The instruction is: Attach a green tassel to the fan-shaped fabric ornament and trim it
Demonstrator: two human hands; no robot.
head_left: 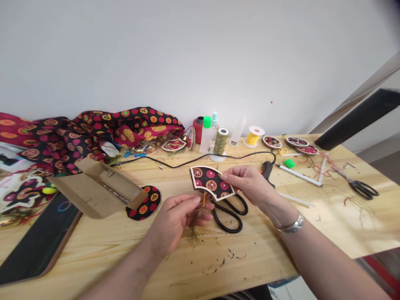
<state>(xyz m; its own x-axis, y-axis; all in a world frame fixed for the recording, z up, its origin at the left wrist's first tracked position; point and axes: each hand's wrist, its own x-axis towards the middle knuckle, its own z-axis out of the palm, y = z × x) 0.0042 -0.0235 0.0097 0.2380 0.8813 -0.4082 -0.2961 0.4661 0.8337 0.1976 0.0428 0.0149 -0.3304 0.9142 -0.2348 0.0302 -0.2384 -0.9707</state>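
Between thumb and fingers, my right hand (245,183) grips the right end of a fan-shaped ornament (210,182), which has black patterned fabric inside a pale rim. Below its lower edge, my left hand (181,221) pinches a green tassel (195,227) tied with a yellow cord (204,199). The cord hangs at the ornament's underside; my fingers partly hide the tassel. Black-handled scissors (231,214) lie on the table just behind and under the ornament, their blades hidden. A half-round patterned fabric piece (150,202) lies left of my left hand, partly covered by a box.
An open cardboard box (93,191) and a dark phone (40,239) lie left. Behind stand a green thread spool (221,141), a yellow spool (253,136) and bottles. A glue gun (267,170) with a trailing cable, a white pen (296,175) and smaller scissors (359,187) lie right.
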